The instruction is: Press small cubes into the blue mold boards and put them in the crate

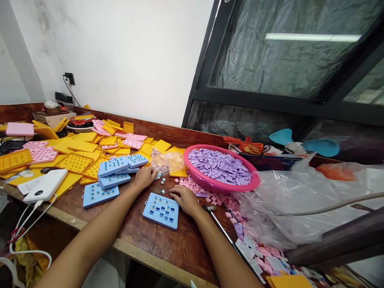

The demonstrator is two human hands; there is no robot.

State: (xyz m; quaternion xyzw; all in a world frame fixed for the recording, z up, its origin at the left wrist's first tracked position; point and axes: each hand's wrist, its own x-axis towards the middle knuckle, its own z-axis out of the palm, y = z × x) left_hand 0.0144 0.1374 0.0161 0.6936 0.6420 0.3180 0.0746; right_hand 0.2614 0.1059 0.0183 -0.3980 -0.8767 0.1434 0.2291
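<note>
Blue plastic tray [160,211] flat on the wooden table [150,248], close to the near edge, with small pieces set in some of its rows of holes. Right hand [183,200] palm down just beside the tray's far right corner, narrow and loosely curled, nothing showing in it. Left hand [145,177] also narrow and curled, next to a scatter of small loose pieces [160,179] (anything pinched inside the curl impossible to tell from this view). Just left, more blue trays [114,166], some stacked, and a clear bag of small pieces [166,161] toward the far side. To the right, a pink basket [192,168] heaped with lilac tiles [220,166], pink tiles [192,185] spilled across the table below it, and a thin metal rod [222,230] near the right forearm. Farther left, piles of yellow trays [75,163] and pink trays [40,154], plus a white power bank [45,185] at the near left. Crumpled plastic sheeting [288,204] at the far right.
</note>
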